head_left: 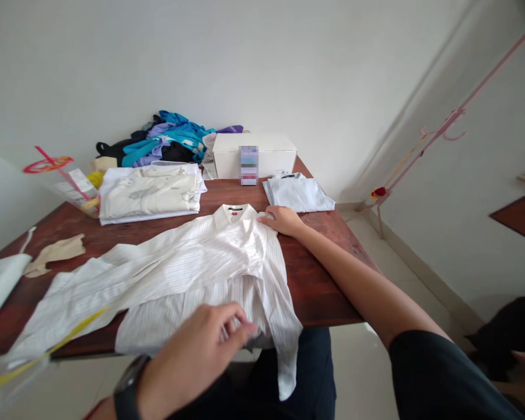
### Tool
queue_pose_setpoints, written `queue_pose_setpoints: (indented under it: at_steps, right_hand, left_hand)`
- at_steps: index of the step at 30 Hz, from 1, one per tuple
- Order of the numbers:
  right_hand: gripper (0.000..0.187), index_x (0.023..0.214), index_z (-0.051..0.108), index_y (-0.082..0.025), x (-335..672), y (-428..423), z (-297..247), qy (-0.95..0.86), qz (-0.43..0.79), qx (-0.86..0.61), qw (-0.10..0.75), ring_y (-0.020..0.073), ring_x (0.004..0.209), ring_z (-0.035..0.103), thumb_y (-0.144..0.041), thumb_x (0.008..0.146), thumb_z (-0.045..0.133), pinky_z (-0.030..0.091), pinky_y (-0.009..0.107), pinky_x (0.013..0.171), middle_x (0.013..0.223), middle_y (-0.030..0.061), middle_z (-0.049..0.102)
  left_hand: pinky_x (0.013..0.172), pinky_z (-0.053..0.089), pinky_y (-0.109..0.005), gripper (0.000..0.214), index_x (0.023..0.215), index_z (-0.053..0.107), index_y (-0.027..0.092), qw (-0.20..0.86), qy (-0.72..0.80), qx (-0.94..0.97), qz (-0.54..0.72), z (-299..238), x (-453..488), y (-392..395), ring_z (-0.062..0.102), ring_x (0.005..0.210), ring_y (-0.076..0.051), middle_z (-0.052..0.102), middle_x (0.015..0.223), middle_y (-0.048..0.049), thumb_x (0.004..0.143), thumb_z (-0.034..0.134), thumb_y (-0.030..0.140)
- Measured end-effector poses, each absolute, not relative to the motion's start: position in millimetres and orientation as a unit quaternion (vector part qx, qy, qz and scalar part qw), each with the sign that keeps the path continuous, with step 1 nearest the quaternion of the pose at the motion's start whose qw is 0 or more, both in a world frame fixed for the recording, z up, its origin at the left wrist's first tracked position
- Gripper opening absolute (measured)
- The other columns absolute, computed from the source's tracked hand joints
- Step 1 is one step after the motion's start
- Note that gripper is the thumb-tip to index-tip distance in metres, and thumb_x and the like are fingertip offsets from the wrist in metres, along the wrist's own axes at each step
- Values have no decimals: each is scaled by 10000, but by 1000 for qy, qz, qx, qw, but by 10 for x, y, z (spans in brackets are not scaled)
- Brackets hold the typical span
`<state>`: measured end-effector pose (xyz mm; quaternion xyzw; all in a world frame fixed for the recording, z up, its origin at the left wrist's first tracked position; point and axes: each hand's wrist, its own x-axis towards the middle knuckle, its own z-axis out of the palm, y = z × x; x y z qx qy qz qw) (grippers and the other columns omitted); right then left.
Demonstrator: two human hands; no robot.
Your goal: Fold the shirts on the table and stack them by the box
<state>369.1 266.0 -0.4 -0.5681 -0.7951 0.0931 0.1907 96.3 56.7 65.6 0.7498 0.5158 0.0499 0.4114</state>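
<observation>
A white, finely striped long-sleeved shirt (210,251) lies spread on the table, its collar at the far side. One sleeve is stretched out to the left, and the other hangs over the near edge. My right hand (284,220) grips the shirt at the shoulder, just right of the collar, with thumb and fingers closed on the cloth. Over the near hem, my left hand (205,344) hovers slightly blurred. Its fingers are loosely curled, a gap shows between thumb and index finger, and no cloth is visible in it.
On the brown wooden table (332,280) stand a white box (256,151), folded light-blue clothing (298,192), a stack of folded white clothes (151,192) and a heap of coloured clothes (166,140). A clear cup with straw (72,184) stands left. A pink rack (446,125) is at right.
</observation>
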Motion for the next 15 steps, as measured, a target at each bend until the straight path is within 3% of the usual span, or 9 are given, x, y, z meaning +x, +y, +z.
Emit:
queue_pose_setpoints:
  at_steps: [2, 7, 11, 15]
  right_hand:
    - [375, 862, 677, -215, 3692, 2660, -26, -784, 99, -578, 203, 229, 808, 633, -560, 949, 559, 311, 282, 638, 890, 69, 732]
    - [355, 834, 685, -206, 3709, 2662, -93, -747, 130, -588, 281, 203, 742, 603, -535, 921, 586, 337, 272, 632, 783, 45, 701]
    - [377, 798, 664, -197, 3728, 2667, -108, -739, 138, -573, 326, 184, 705, 580, -540, 915, 559, 370, 266, 641, 740, 27, 676]
    - [397, 761, 638, -192, 3733, 2663, -93, -730, 135, -566, 358, 172, 652, 541, -550, 901, 541, 374, 269, 627, 683, 12, 638]
  left_hand:
    - [678, 440, -314, 394, 978, 750, 279, 463, 529, 710, 43, 438, 1167, 218, 682, 722, -244, 749, 795, -39, 884, 584, 623]
    - [771, 445, -369, 581, 1134, 743, 252, 444, 589, 666, 112, 145, 1448, -80, 700, 900, -331, 778, 934, -118, 787, 651, 709]
    - [687, 417, -346, 435, 890, 746, 229, 450, 571, 671, 148, 127, 1604, -35, 698, 801, -305, 769, 832, -118, 812, 657, 648]
    - [650, 411, -329, 359, 678, 634, 220, 439, 564, 672, 191, 11, 1740, -8, 683, 762, -269, 744, 785, -115, 844, 642, 538]
